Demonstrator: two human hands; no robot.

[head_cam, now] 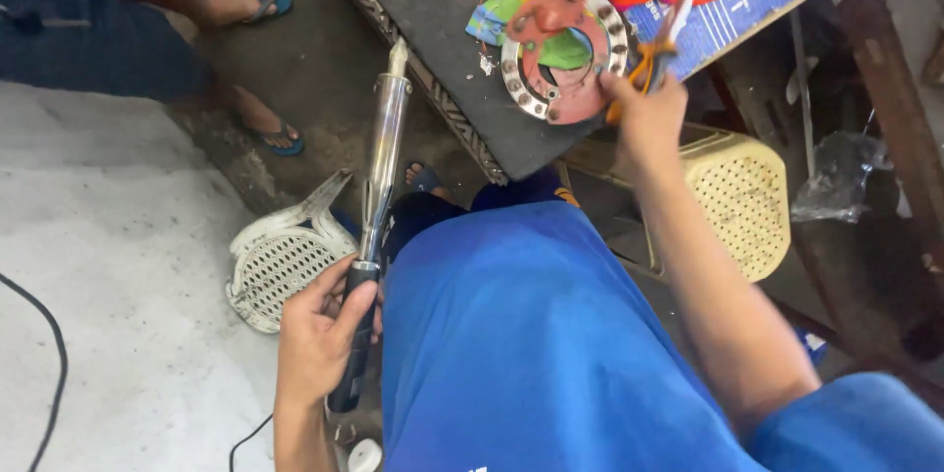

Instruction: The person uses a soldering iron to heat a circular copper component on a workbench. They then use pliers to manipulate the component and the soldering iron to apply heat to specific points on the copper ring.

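Blue shorts [551, 334] fill the foreground. Left hand [320, 334] grips the black handle of a long chrome tool [379, 197], likely heavy, stiff and slippery. Right hand [644, 113] pinches orange-handled scissors [664, 34] beside a rigid metal ring [562, 51] near the dark surface's [433, 29] front edge.

Iron [379, 206]: long chrome barrel, black handle, pointed tip; upright, slightly tilted, tip up beside the counter [433, 39] corner, gripped at the handle.
Scissors [661, 44]: orange handles, pale blades; held blades-up over the counter's near edge, just right of the round metal plate [560, 59].
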